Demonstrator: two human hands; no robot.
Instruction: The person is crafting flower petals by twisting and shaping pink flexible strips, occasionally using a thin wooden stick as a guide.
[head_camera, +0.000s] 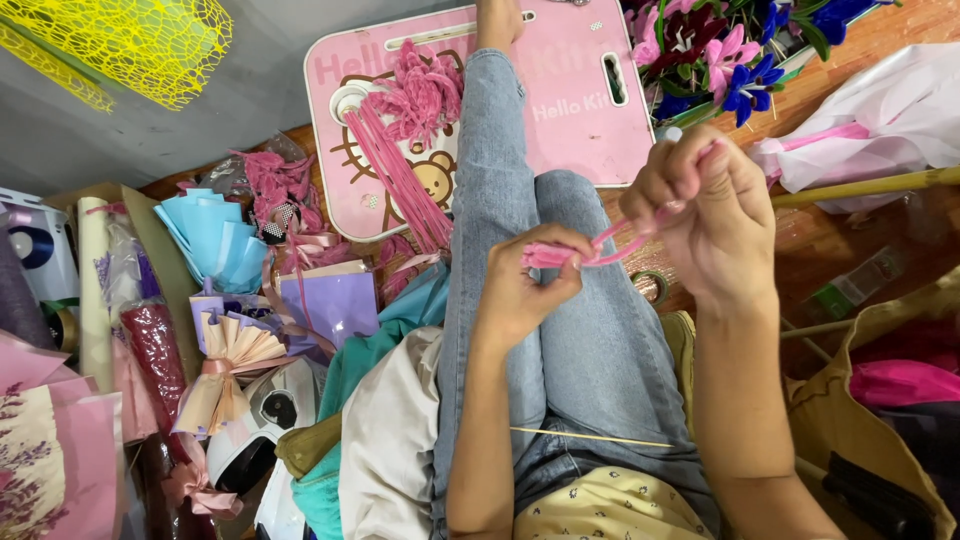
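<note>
My left hand (525, 285) pinches one end of a pink fuzzy pipe cleaner (600, 243) above my jeans-clad legs (590, 350). My right hand (700, 215) grips the other end, raised a little higher and to the right, so the pipe cleaner bends between both hands. A thin wooden stick (590, 437) lies across my lap. More pink pipe cleaners (400, 170) and fluffy pink flower heads (420, 90) rest on a pink lap tray (570, 110) beyond my knees.
Blue and purple artificial flowers (730, 60) sit at the top right. Blue, purple and beige paper wraps (250, 290) lie at the left, with yellow mesh (120, 45) above. A bamboo pole (870, 187), white wrapping (890, 110) and a tan bag (880, 400) crowd the right.
</note>
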